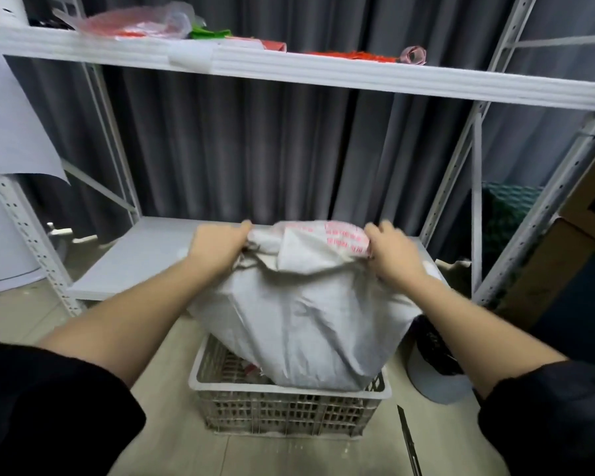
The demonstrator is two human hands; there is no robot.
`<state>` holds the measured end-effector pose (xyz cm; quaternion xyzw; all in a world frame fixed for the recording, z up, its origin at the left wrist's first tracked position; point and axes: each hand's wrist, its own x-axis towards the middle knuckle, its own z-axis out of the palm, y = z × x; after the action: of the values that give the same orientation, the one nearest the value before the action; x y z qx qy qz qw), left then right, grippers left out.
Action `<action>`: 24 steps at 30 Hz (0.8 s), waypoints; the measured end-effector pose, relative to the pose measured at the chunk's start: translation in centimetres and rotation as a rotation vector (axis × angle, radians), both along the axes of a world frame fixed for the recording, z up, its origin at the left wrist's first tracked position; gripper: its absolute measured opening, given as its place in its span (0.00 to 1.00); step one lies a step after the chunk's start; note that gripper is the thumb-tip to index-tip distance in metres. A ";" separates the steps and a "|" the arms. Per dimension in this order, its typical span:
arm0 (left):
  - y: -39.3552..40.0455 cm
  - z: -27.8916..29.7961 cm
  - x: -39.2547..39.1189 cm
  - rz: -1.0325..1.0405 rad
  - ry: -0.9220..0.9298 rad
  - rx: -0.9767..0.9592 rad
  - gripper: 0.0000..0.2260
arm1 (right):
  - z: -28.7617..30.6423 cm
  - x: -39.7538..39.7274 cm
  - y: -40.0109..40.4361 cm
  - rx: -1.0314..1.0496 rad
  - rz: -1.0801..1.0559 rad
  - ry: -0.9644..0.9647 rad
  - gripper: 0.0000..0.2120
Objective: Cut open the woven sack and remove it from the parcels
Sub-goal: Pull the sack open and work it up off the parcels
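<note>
The top of the woven sack is gripped from both sides: the fingers of the left hand are curled into the bunched cloth at the middle of the frame, and the fingers of the right hand pinch the folded edge with the red print, a little right of the middle. Between the two hands the mouth of the sack is gathered and folded over; whether it is already cut open cannot be told.

The sack stands below the hands, in the lower middle of the frame, with its bottom inside the plastic crate on the floor. Its body leans toward the right rim of the crate.

Several things could go wrong from here. If the cloth is pulled up unevenly, the sack may be tipped over the right rim and the parcels (not visible now) may be spilled on the floor. The woven cloth looks smooth, so it may slip out of the pinch of the right hand. A thin dark tool, maybe the knife, lies on the floor at the lower right; it could be stepped on, or hit by a falling parcel.
</note>
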<state>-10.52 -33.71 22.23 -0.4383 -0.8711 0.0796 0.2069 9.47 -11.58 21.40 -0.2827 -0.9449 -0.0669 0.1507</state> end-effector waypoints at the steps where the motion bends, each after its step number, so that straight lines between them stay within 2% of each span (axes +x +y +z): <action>1: 0.1 1.9 -0.2 -0.014 0.050 0.055 0.19 | 2.0 0.0 0.2 0.040 0.013 0.054 0.15; 4: 0.5 8.0 -0.4 -0.038 0.150 0.250 0.14 | 8.3 0.2 0.6 0.149 0.032 0.200 0.18; 8: 0.3 12.7 0.5 0.049 0.085 0.573 0.13 | 12.1 0.6 0.0 0.152 -0.089 0.497 0.17; 9: 0.1 12.6 0.9 0.053 0.063 0.564 0.13 | 12.1 0.7 -0.4 0.145 -0.100 0.472 0.18; 12: -0.8 10.7 1.3 -0.015 0.030 0.211 0.13 | 11.8 1.2 -1.2 0.242 0.010 0.154 0.19; 13: -1.0 10.8 1.1 -0.017 0.029 0.208 0.12 | 12.2 1.3 -1.2 0.270 0.008 0.164 0.18; 14: -1.2 11.4 1.0 -0.014 0.037 0.288 0.11 | 12.5 1.2 -1.2 0.286 -0.015 0.243 0.17; 17: -1.5 11.5 1.5 -0.012 0.053 0.609 0.09 | 11.7 0.9 -1.5 0.250 -0.071 0.588 0.13; 18: -1.6 10.8 1.5 -0.031 0.038 0.609 0.09 | 11.2 0.9 -1.6 0.259 -0.021 0.575 0.12; 20: -2.2 8.8 1.0 -0.167 0.099 0.366 0.11 | 10.2 1.3 -1.1 0.369 0.131 0.318 0.12; 21: -2.5 8.5 0.6 -0.208 0.116 0.291 0.14 | 10.4 1.7 -0.8 0.385 0.148 0.248 0.13; 24: -2.6 8.6 0.2 -0.218 0.089 0.428 0.15 | 10.6 1.9 -0.8 0.335 0.047 0.371 0.13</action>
<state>-10.34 -36.35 30.82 -0.4720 -0.8056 -0.1102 0.3407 11.34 -12.37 31.97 -0.2395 -0.8831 -0.1660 0.3677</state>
